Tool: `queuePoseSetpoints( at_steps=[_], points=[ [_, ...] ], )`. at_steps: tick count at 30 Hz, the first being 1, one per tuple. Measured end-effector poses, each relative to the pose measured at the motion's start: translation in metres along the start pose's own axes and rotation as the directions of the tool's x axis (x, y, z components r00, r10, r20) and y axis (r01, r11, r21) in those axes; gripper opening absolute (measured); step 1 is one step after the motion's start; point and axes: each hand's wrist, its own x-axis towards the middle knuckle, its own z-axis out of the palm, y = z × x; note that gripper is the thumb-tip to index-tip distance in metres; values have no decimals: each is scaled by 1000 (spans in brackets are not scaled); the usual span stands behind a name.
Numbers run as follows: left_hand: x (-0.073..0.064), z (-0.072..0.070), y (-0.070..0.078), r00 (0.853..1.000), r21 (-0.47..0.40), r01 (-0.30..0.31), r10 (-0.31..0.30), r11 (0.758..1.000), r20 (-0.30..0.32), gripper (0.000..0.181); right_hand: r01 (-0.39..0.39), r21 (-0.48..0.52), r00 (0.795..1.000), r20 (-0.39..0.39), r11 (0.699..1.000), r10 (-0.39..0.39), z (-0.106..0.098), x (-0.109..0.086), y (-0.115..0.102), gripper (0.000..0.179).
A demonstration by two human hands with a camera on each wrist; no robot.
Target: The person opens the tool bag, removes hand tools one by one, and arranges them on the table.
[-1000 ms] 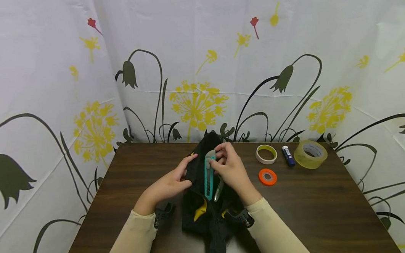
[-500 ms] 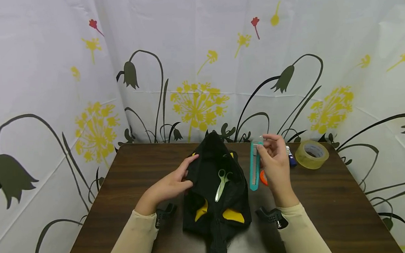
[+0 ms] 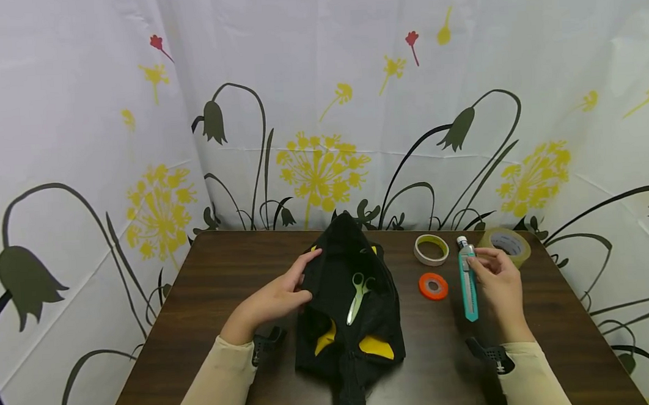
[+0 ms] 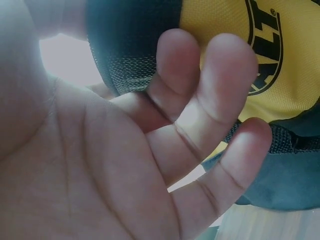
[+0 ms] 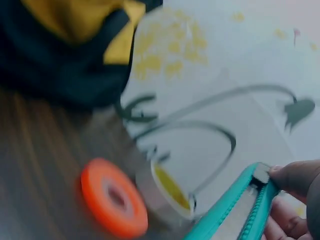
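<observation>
A black-and-yellow fabric tool bag [image 3: 383,322] lies with its mouth spread on the table, a pair of light-green-handled scissors [image 3: 357,298] inside it. My left hand [image 3: 271,300] holds the bag's left edge; in the left wrist view its fingers [image 4: 227,70] are bent against the yellow, lettered wall. My right hand [image 3: 498,285] pinches a teal utility knife [image 3: 468,287] near its upper end, between thumb and fingers. The knife is upright in the head view, right of the orange tape roll [image 3: 433,286] and in front of the glue stick [image 3: 462,242], most of which it hides.
A white-sided tape roll [image 3: 430,250] with a yellow inside lies behind the orange roll. A wide clear packing tape roll [image 3: 516,247] stands beyond my right hand, partly covered by it. The brown wooden table [image 3: 239,256] ends at a flower-printed curtain [image 3: 319,105].
My right hand has taken the utility knife out of the bag and carried it right, past the orange tape. The scissors are now uncovered. My left hand stays on the bag's edge.
</observation>
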Motion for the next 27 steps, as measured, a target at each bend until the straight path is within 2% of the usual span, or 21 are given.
queuePoseSetpoints(
  at_steps=[4, 10, 16, 19, 24, 27],
  points=[
    [1, 0, 3, 1000, -6, 4, -4, 1000, -6, 92, -80, -74, 997, -13, 994, 79, -19, 7, 23, 38],
    [1, 1, 3, 1000, 8, 4, -4, 1000, -15, 92, -161, -153, 987, -7, 975, 162, -30, 7, 55, 39],
    [-1, 6, 1, 1000, -8, 16, -16, 1000, -16, 92, -135, -234, 990, 14, 963, 142, -34, 5, 70, 42],
    [-1, 8, 0, 1000, -11, 19, -19, 1000, -14, 92, -139, -267, 987, 45, 954, 157, -35, 4, 70, 45],
    [0, 6, 2, 1000, -13, 17, -17, 1000, -19, 92, -121, -267, 981, 118, 956, 157, -33, 4, 68, 50],
    [1, 6, 3, 1000, -16, 11, -11, 1000, -20, 93, -98, -343, 975, 157, 934, 159, -33, 5, 64, 58]
  ],
)
